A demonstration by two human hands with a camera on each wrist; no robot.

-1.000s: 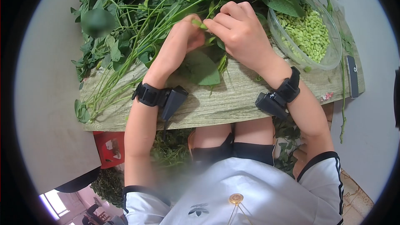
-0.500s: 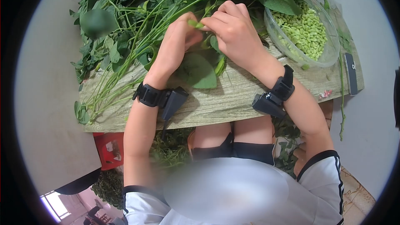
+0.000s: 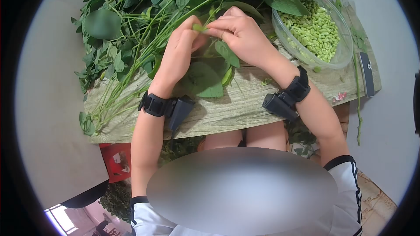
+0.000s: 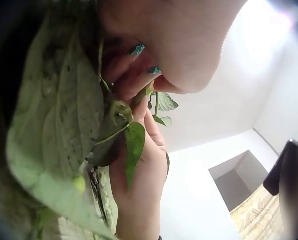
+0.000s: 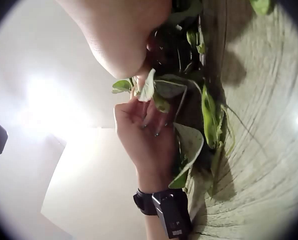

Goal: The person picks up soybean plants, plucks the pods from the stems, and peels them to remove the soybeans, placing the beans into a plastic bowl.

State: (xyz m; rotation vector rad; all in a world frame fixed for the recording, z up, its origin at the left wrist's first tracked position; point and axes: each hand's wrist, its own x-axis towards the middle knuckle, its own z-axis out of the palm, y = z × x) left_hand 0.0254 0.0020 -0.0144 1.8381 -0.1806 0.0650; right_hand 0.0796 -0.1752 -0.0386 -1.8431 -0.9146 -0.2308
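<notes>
In the head view, my left hand [image 3: 177,50] pinches a small green bean pod [image 3: 199,28] between thumb and fingers. The thumb and forefinger of my right hand [image 3: 245,39] meet at the pod's right end. Just below the hands hangs a leaf [image 3: 227,53], with a broad leaf [image 3: 203,80] lower down. Another plump pod [image 3: 227,76] lies beside that leaf; it also shows in the right wrist view [image 5: 209,115]. Under the left palm, the left wrist view shows curled fingers with green nails [image 4: 138,49].
Leafy bean plants [image 3: 131,26] are heaped across the back and left of the wooden table [image 3: 227,113]. At right stands a clear plastic bowl [image 3: 346,57] of shelled green beans [image 3: 317,30]. Beyond it are a bare stalk [image 3: 358,105] and a flat dark object [image 3: 366,74] near the edge.
Both hands have shifted slightly left in the head view, as have the bowl and plants. Their hold at the pod continues, and the leaf below the right hand now shows more fully.
</notes>
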